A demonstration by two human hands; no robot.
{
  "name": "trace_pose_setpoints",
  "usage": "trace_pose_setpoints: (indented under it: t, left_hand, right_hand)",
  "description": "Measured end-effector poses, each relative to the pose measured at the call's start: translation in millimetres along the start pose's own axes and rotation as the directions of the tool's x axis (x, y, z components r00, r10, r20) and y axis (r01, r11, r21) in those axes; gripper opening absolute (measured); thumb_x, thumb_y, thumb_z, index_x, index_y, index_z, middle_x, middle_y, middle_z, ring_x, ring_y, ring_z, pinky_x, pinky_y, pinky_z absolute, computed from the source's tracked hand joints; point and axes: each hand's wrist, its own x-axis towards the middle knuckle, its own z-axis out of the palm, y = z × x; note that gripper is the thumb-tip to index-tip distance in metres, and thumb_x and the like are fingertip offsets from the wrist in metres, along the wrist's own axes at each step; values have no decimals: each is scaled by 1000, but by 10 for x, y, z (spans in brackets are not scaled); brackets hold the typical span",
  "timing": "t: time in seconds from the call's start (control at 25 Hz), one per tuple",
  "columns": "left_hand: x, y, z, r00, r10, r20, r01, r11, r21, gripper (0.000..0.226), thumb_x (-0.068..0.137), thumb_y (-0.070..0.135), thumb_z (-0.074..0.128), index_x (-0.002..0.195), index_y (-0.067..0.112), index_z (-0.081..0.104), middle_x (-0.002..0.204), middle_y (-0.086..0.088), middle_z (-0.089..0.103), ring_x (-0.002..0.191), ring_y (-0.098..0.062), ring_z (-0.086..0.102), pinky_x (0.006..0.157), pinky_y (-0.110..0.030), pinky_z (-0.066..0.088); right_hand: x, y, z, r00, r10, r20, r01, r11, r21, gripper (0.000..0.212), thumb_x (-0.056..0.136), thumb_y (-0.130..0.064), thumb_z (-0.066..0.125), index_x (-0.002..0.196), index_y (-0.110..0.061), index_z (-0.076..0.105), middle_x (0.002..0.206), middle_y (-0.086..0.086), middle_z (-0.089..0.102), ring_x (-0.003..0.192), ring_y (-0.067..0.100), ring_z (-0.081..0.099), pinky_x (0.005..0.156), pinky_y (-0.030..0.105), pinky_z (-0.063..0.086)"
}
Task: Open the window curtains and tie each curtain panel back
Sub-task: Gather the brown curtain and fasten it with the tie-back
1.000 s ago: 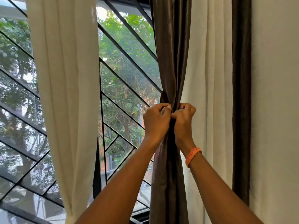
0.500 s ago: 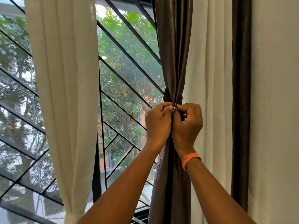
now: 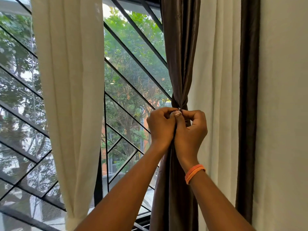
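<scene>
Over by the right side of the window, both hands were up at the brown curtain [image 3: 180,52], at the point where it was gathered into a tight waist. The left hand [image 3: 160,126] and the right hand [image 3: 190,130] were pressed knuckle to knuckle in front of the bunched fabric, fingers curled inward, and between the fingertips they pinched a thin pale tie [image 3: 179,110] (too small to say whether string or wire) that sat right at the gathered spot. I could not tell how far round the curtain the tie went, since the hands covered most of it. Above the pinch the brown cloth fanned upward; below it the cloth hung down behind the wrists in loose folds. An orange wristband [image 3: 194,173] circled the right wrist.

Just to the right hung a cream curtain [image 3: 216,80], straight and ungathered, and beyond it a narrow dark brown strip [image 3: 249,97] of curtain ran down beside the pale wall [image 3: 283,114]. Well to the left, another cream curtain [image 3: 70,80] was narrowed low down, near the sill. Between the two sides the window [image 3: 133,72] showed its black diagonal bars, with green trees behind the glass.
</scene>
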Motion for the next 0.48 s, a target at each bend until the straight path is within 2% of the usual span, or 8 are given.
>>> trace_pose_setpoints:
  t: [0.08, 0.16, 0.28, 0.4, 0.48]
  left_hand:
    - [38, -38, -27, 993, -83, 82, 92, 990, -108, 11, 82, 14, 72, 90, 18, 78, 71, 2, 73, 67, -14, 71, 72, -37, 60]
    - [42, -26, -68, 954, -175, 244, 245, 923, -297, 13, 84, 10, 72, 97, 11, 76, 80, -10, 75, 78, -25, 74, 81, -46, 60]
    - [44, 4, -125, 881, -201, 428, 394, 812, -430, 25, 89, 1, 64, 113, -2, 68, 95, -22, 72, 92, -33, 71, 89, -42, 57]
    - [16, 17, -150, 865, -215, 454, 433, 778, -456, 27, 91, -1, 60, 118, -5, 65, 97, -20, 72, 92, -26, 70, 89, -37, 58]
    - [-6, 26, -152, 878, -233, 418, 428, 773, -468, 26, 92, 0, 61, 117, -3, 65, 100, -18, 73, 94, -25, 72, 88, -38, 58]
  right_hand:
    - [31, 36, 0, 1000, 18, 0, -18, 1000, 2, 7, 88, -9, 69, 87, -9, 62, 88, 3, 62, 80, 0, 58, 69, 7, 44]
    - [51, 73, -24, 998, 57, -19, -56, 998, 33, 5, 89, -12, 69, 90, -10, 65, 90, 3, 65, 80, 0, 59, 70, 7, 45]
    - [88, 146, -53, 995, 87, -41, -84, 994, 76, 4, 92, -15, 66, 95, -13, 66, 91, 0, 68, 84, 4, 62, 74, 14, 48]
    - [110, 181, -54, 993, 118, -29, -116, 990, 85, 7, 92, -18, 66, 98, -13, 68, 93, -2, 69, 89, 9, 64, 79, 20, 52]
    - [86, 173, -65, 996, 86, -10, -85, 994, 73, 7, 92, -17, 67, 98, -13, 67, 93, -3, 68, 89, 6, 64, 78, 15, 50]
